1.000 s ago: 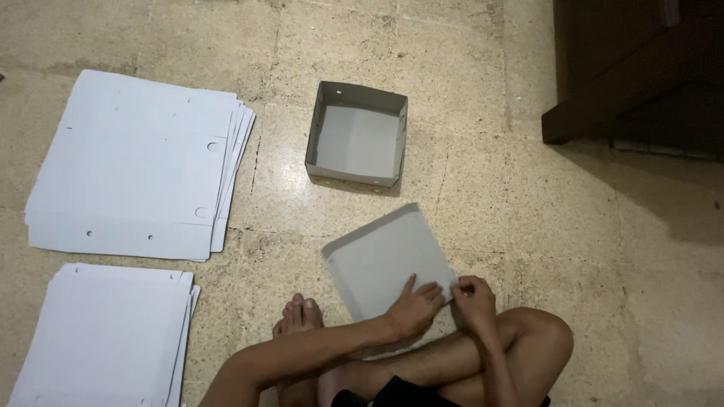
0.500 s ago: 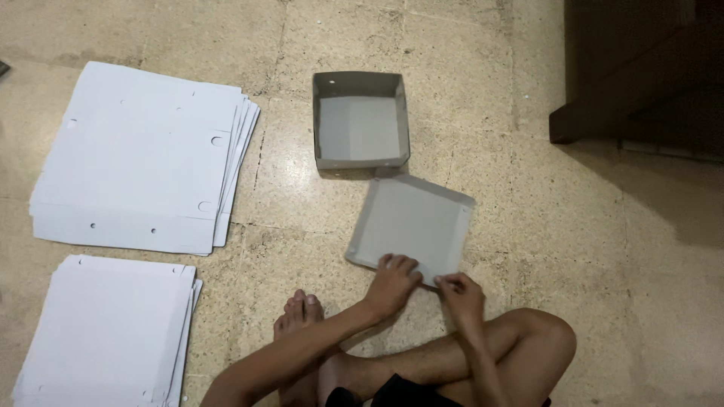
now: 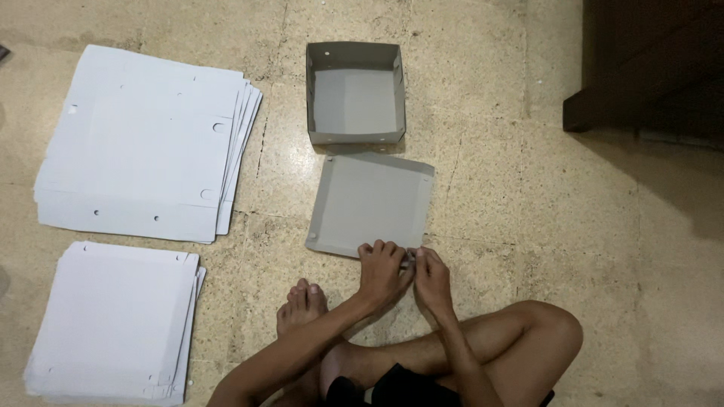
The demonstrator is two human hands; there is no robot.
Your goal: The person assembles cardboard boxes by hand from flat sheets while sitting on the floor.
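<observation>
Risk first: both hands work the near edge of the shallow grey tray [image 3: 371, 205], so a hard press could, I judge, crease the thin card or let the near flap spring back; sliding on the smooth floor [image 3: 528, 226] is also likely. Left hand [image 3: 382, 270] curled, fingers pinching the tray's near rim, knuckles up. Right hand [image 3: 431, 273] just beside it, fingers bent onto the same rim near the corner; exact grip partly hidden. Tray lies flat on the floor ahead of the crossed legs and bare foot [image 3: 303, 301]. Beyond it, nearly touching, a deeper folded grey box [image 3: 354, 94]. Left: two stacks of flat white sheets, near stack [image 3: 113, 320], far stack [image 3: 143, 139]. Dark furniture [image 3: 656, 68] far right.
</observation>
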